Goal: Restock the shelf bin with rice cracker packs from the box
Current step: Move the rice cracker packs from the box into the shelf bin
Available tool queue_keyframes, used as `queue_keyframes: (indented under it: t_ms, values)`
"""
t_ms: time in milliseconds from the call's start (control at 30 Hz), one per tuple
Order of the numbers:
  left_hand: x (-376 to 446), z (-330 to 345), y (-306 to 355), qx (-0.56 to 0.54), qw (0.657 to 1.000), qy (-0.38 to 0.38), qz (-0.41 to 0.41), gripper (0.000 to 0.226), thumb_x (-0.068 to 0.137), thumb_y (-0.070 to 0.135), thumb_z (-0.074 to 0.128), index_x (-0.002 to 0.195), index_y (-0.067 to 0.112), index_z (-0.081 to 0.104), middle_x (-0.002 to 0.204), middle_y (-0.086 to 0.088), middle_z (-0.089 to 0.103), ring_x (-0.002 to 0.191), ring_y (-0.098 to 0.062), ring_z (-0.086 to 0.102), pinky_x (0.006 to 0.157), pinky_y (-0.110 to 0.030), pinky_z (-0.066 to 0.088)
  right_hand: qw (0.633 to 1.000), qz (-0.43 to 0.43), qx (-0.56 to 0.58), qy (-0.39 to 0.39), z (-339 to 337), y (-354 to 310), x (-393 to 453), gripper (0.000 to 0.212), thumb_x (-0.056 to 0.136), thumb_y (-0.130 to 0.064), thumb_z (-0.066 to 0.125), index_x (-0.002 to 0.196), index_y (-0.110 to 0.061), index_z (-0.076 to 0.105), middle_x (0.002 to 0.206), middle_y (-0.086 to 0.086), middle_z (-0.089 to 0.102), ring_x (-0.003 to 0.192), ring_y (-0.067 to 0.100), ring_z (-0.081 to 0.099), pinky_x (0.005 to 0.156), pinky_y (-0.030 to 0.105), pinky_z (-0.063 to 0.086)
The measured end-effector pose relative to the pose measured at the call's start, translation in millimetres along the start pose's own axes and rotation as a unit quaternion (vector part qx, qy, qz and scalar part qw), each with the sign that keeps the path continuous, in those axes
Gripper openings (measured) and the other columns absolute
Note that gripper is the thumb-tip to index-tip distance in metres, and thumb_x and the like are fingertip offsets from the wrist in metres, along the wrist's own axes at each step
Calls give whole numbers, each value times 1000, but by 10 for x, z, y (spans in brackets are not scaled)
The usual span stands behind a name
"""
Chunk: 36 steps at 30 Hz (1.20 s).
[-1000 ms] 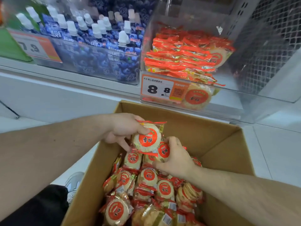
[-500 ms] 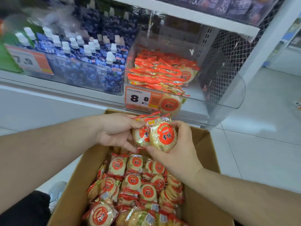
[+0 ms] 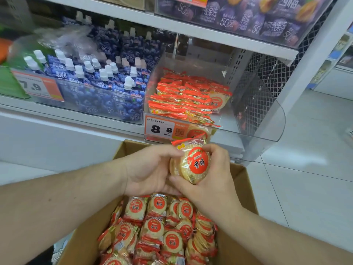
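Round rice cracker packs with red labels are stacked together between both hands, just above the cardboard box's far edge. My left hand grips the stack from the left, and my right hand curls round it from the right and below. The open cardboard box below holds several more packs. Straight ahead, the clear shelf bin holds a pile of the same packs on its left side; its right side is bare.
A price tag reading 8.8 sits on the bin's front. Left of it, a bin of blue jelly pouches with white caps. A shelf with purple packets runs above. White tiled floor lies to the right.
Both hands lifted packs out of the box and brought them together into one stack, raised toward the bin. The view tilted up, showing more of the shelf.
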State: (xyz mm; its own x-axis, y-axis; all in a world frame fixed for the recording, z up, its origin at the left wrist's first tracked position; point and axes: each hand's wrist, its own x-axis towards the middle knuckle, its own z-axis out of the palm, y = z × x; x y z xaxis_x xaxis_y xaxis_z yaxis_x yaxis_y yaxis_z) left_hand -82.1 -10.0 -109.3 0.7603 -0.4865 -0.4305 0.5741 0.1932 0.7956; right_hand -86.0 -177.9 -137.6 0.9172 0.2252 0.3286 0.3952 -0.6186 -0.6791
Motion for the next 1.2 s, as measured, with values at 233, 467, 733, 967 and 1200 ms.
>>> queue_keyframes:
  t_ms: [233,467,733,967,1200]
  values:
    - [74,-44,-20,45,995,68,63,67,63,8,69,128,-3,55,128,-28,59,102,-32,61,99,-50,47,993,26,101,-47,17,14,42,81,57,-60,76,121,-41,31,126,-14,45,115,0,51,94,21,50]
    - [-14,-122,93,45,997,44,40,46,65,1,67,111,8,66,114,-15,71,106,-28,67,103,-44,46,938,120,317,-72,-208,84,310,67,61,-36,69,124,-17,53,97,-2,59,77,1,57,68,16,47]
    - [-109,-15,194,98,994,23,45,50,67,5,65,117,8,63,115,-14,70,108,-27,67,99,-40,51,917,132,347,-146,-303,76,352,65,61,-46,64,118,-15,61,110,23,65,100,45,60,86,58,46]
    - [-125,4,224,89,994,18,65,46,68,5,67,114,10,64,111,-12,72,102,-25,69,93,-38,53,897,170,362,-188,-369,-49,342,63,59,-26,82,115,-6,64,105,11,74,93,24,73,72,29,57]
    - [-90,37,325,165,948,107,251,49,71,25,67,118,18,57,115,-11,65,103,-22,65,74,-33,57,891,196,396,-106,-713,-176,599,46,63,-13,82,105,-5,67,90,6,75,72,19,67,61,20,53]
